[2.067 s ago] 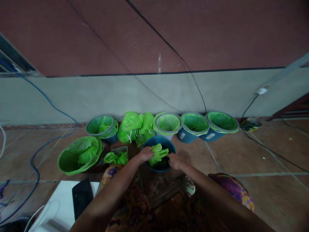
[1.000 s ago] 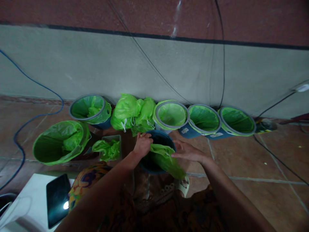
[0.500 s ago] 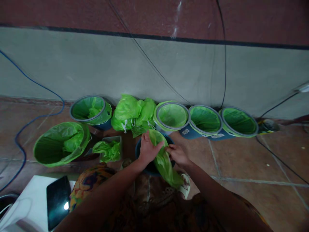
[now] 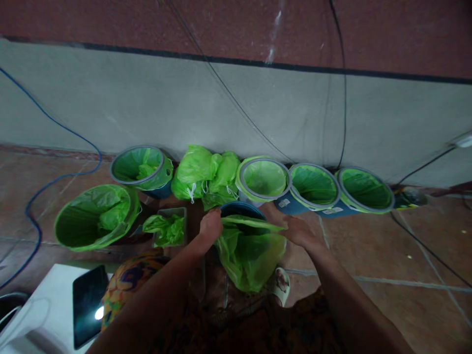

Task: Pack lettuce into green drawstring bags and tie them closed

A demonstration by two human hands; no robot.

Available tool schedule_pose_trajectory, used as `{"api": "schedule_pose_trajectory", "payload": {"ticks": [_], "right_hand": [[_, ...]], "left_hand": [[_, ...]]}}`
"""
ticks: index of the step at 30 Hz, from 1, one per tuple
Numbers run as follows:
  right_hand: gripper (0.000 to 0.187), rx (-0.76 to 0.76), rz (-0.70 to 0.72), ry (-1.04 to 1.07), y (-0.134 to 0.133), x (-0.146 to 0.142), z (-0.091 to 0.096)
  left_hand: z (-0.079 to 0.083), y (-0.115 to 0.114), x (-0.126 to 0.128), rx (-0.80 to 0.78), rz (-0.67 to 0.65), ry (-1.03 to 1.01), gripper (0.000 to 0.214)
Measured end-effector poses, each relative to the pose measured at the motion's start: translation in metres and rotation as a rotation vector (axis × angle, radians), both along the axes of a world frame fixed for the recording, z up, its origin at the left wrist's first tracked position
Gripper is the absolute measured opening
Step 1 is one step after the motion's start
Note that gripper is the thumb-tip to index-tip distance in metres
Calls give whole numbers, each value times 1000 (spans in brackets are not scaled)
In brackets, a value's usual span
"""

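A translucent green bin liner [image 4: 252,255] is stretched sideways between my two hands, its mouth edge pulled taut. My left hand [image 4: 211,225] is closed on the liner's left corner. At the opposite corner my right hand [image 4: 296,230] pinches the edge. The liner hangs down over the near side of a blue bin [image 4: 243,210], covering much of it. Only the bin's far rim and dark inside show above the liner's edge.
Against the wall stand lined bins [image 4: 263,179] with grey rims and tied green bags [image 4: 197,169]. At left are a larger lined bin [image 4: 94,219] and a small tub [image 4: 184,216] of green plastic. A tablet [image 4: 88,305] lies on a white surface. Cables trail along the wall and floor.
The liner was a bunched strip held close between both hands over the bin. My hands have moved apart, left and right, and the liner is now spread wide.
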State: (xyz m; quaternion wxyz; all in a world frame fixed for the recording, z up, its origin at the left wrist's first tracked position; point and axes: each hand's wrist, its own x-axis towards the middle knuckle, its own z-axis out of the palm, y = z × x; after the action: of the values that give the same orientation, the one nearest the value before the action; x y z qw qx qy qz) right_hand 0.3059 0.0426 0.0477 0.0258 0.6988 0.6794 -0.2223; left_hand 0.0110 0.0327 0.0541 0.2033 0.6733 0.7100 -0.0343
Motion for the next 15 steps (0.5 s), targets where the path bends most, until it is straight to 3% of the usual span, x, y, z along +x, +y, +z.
{"api": "schedule_pose_trajectory", "payload": {"ticks": [2,4,10,15], "right_hand": [[54,17,68,58,-3,-17,-7],[64,56,133,98,-4,-35,-15],[23,53,91,87,5,-57,-39],[26,57,62,141,17,-63,-41]], "left_hand": [[-1,-3,4,-15,-15,1,39],[-3,-5,8,-4,-25,5,33],[-11,0,11,83,-24,-41,27],[-18,21,3,-44,165,-254,27]]}}
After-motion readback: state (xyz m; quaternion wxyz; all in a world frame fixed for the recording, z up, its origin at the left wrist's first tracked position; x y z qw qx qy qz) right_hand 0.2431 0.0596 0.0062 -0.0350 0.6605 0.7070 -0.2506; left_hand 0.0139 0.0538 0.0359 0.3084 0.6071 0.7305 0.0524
